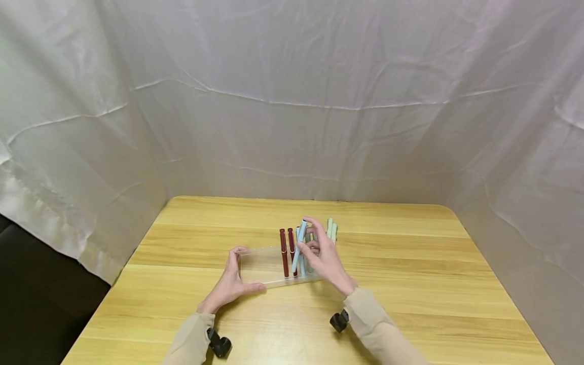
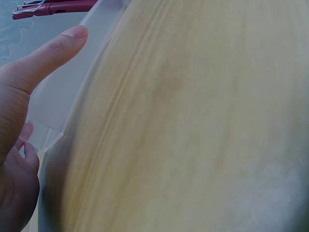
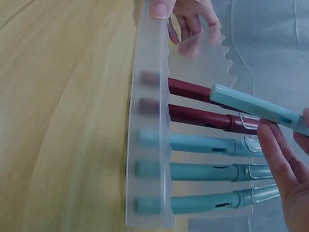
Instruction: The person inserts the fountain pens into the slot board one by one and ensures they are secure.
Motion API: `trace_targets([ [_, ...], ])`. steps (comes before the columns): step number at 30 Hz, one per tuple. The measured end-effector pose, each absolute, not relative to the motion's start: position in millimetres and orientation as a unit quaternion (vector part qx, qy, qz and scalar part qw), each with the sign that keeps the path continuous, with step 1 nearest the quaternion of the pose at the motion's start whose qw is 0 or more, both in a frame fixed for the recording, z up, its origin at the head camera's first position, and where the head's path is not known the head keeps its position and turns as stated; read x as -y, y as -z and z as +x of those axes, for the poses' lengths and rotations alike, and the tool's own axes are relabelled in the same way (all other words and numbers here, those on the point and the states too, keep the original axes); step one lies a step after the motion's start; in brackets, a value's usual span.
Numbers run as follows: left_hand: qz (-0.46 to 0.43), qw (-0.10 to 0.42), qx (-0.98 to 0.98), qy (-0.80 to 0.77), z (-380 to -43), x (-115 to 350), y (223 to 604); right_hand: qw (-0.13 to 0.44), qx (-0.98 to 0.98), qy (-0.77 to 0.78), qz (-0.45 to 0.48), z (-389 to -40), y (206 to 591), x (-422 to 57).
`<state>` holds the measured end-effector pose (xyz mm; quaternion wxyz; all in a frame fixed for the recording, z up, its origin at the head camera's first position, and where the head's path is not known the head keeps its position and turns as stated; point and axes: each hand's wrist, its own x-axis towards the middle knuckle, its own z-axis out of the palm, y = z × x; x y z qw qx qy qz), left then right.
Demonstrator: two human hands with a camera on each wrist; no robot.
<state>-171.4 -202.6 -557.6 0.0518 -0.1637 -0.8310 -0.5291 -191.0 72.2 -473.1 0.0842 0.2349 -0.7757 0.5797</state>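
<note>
A clear plastic pen rack (image 1: 260, 261) with a scalloped edge is on the table. My left hand (image 1: 233, 279) grips its left end, thumb along the front wall and fingers at the back edge. Two dark red pens (image 3: 193, 112) lie side by side across the rack, with several light blue and teal pens (image 3: 205, 171) beside them. Between thumb and fingers, my right hand (image 1: 325, 256) pinches a light blue pen (image 3: 251, 104), tilted above the red ones. In the head view, this hand partly hides the rack's right end.
Two pale green pens (image 1: 332, 229) show just behind the right hand. The wooden table (image 1: 410, 284) extends around the rack, with a pale curtain (image 1: 296, 152) behind its back edge. Black wrist cameras (image 1: 338, 321) sit at both sleeves.
</note>
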Motion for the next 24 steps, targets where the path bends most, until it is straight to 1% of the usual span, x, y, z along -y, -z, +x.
trace_targets([
  [7, -0.164, 0.050, 0.833, 0.526, -170.6, 202.3, 556.5, 0.072, 0.772, -0.586, 0.235, -190.3, 474.2, -64.4],
  [15, -0.157, 0.044, 0.832, 0.530, -169.5, 201.4, 554.4, 0.086, 0.782, -0.552, 0.276, -190.6, 474.3, -59.3],
  [24, -0.159, 0.049, 0.832, 0.529, -170.3, 201.8, 555.5, 0.095, 0.812, -0.505, 0.276, -189.1, 473.9, -52.3],
])
